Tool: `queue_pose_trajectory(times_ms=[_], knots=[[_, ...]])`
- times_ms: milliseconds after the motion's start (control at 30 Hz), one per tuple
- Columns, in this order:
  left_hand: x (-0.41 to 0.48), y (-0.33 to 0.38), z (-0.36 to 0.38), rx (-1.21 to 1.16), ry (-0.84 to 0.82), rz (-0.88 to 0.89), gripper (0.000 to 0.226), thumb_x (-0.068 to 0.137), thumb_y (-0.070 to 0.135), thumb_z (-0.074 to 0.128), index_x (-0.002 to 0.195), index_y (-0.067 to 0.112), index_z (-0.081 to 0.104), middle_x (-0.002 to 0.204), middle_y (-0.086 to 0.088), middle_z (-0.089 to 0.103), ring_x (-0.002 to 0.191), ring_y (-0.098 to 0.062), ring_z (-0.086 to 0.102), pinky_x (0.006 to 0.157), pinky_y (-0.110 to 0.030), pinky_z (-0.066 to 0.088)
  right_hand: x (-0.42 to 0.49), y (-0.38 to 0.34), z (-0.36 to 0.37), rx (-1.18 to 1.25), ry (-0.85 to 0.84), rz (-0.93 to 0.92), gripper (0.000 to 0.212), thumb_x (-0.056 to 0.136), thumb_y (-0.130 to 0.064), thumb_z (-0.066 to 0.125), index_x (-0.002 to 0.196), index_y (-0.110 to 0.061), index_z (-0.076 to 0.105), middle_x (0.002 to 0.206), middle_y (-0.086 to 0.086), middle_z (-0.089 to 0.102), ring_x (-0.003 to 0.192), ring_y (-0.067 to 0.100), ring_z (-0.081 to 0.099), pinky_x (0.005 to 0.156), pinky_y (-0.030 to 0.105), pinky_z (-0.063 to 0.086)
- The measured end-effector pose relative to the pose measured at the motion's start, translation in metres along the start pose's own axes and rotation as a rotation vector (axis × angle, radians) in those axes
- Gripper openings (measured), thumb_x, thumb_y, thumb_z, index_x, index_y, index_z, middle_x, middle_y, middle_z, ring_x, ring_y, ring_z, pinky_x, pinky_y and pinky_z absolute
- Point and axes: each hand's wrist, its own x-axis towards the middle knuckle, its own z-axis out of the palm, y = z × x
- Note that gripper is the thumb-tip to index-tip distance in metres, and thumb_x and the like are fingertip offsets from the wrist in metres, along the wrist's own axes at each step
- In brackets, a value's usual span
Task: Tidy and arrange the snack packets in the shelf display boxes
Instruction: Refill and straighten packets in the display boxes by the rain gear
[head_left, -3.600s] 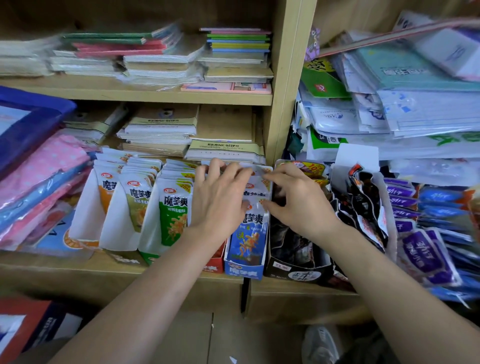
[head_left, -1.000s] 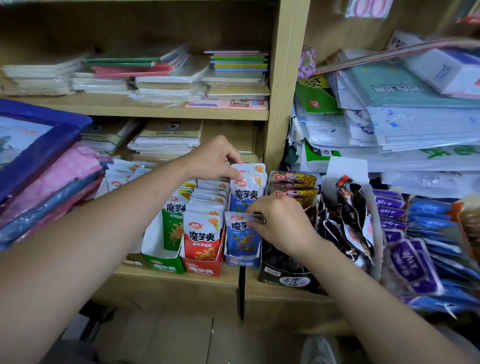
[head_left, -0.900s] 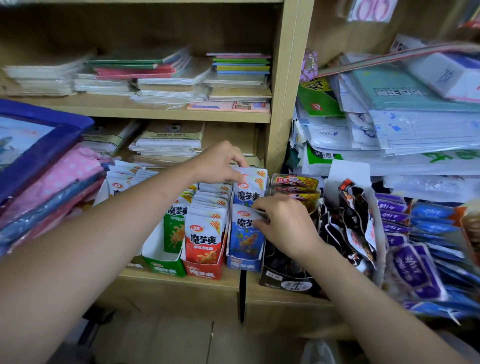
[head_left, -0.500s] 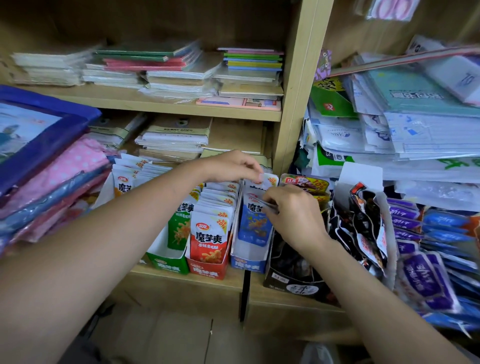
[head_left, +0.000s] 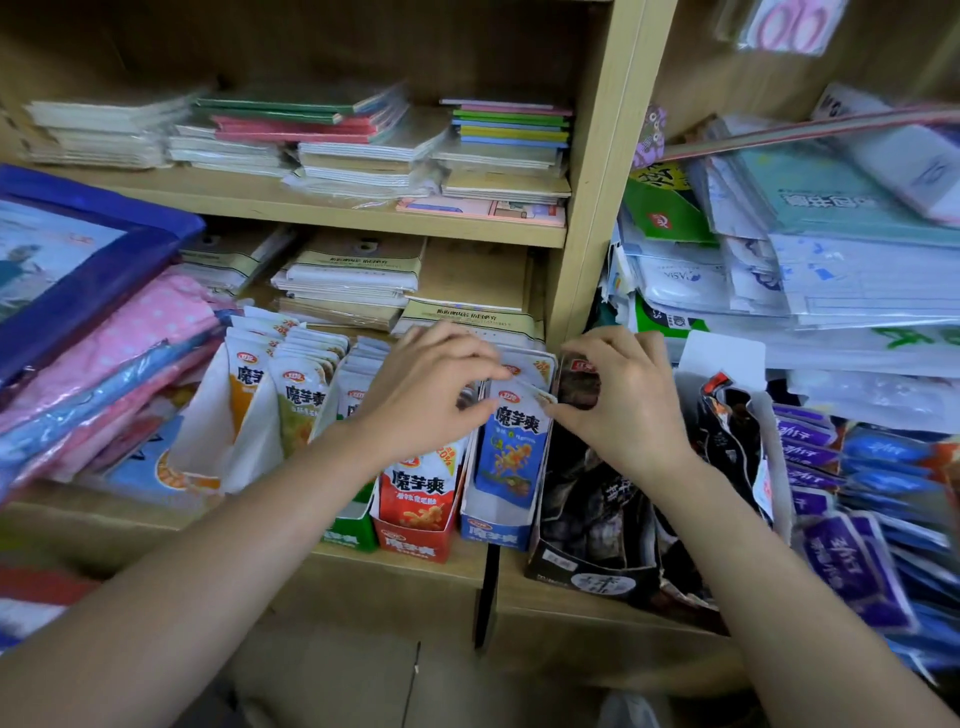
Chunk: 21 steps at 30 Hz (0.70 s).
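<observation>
I see both hands up at the row of display boxes on the lower shelf (head_left: 395, 569), close together but not touching. My view of the right hand (head_left: 623, 400) shows its thumb and forefinger pinching the top right corner of the front blue packet (head_left: 511, 447). That packet stands upright in the blue box (head_left: 493, 532), with more blue packets lined up behind it. The left hand (head_left: 431, 384) hovers over the top left of the same row with its fingers curled and their tips at the packet tops. I cannot tell whether it actually grips one.

Just left of the blue box sits the red box (head_left: 410, 543) with a red packet (head_left: 415, 488) at its front. A green box (head_left: 348, 535) stands beside that, partly hidden by the left forearm. Further left are two white boxes (head_left: 208, 431) full of orange and green packets. Touching the blue box on its right is a black box (head_left: 587, 571) of dark packets, under the right wrist. Purple packets (head_left: 841, 561) lie piled at the far right. Stacks of notebooks (head_left: 363, 135) fill the shelf above.
</observation>
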Motion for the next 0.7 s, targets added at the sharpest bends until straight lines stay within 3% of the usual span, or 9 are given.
queue_pose_trajectory(times_ms=[67,167,333,500,700], knots=[[-0.001,0.007,0.002,0.062,-0.007,-0.029,0.042,0.09,0.052,0.064,0.13,0.039,0.065,0.129,0.018,0.064,0.125,-0.012,0.045,0.101,-0.039,0.032,0.009,0.003,-0.001,-0.006,-0.06,0.047,0.061,0.068,-0.044,0.088,0.121,-0.02,0.068,0.116,-0.002,0.067,0.111,0.031,0.048,0.083,0.034,0.033],[0.005,0.016,0.003,0.097,-0.045,-0.112,0.045,0.091,0.055,0.063,0.133,0.04,0.062,0.125,0.017,0.066,0.125,-0.013,0.045,0.1,-0.036,0.029,0.019,0.003,0.006,0.06,-0.15,0.08,0.06,0.072,-0.042,0.086,0.124,-0.017,0.069,0.116,0.004,0.071,0.111,0.032,0.053,0.086,0.039,0.045],[0.024,0.02,0.001,0.172,-0.065,-0.121,0.044,0.087,0.057,0.067,0.128,0.041,0.066,0.12,0.013,0.063,0.116,-0.018,0.046,0.096,-0.037,0.031,0.025,0.003,0.013,0.058,-0.104,0.108,0.04,0.071,-0.04,0.087,0.106,-0.025,0.074,0.106,-0.002,0.07,0.105,0.028,0.052,0.082,0.04,0.045],[0.044,0.024,0.004,0.173,-0.077,-0.15,0.022,0.086,0.056,0.07,0.096,0.038,0.076,0.104,0.012,0.055,0.11,-0.019,0.044,0.091,-0.036,0.033,0.023,0.006,0.017,0.067,-0.071,0.094,0.037,0.07,-0.04,0.087,0.101,-0.026,0.073,0.1,-0.005,0.069,0.101,0.027,0.051,0.08,0.041,0.046],[0.047,0.024,0.016,0.212,-0.032,-0.263,0.027,0.082,0.06,0.073,0.076,0.035,0.075,0.098,0.011,0.055,0.104,-0.019,0.048,0.087,-0.036,0.034,0.019,0.012,0.017,0.113,-0.096,0.068,0.036,0.076,-0.042,0.083,0.107,-0.028,0.074,0.102,-0.006,0.069,0.101,0.026,0.05,0.085,0.045,0.046]])
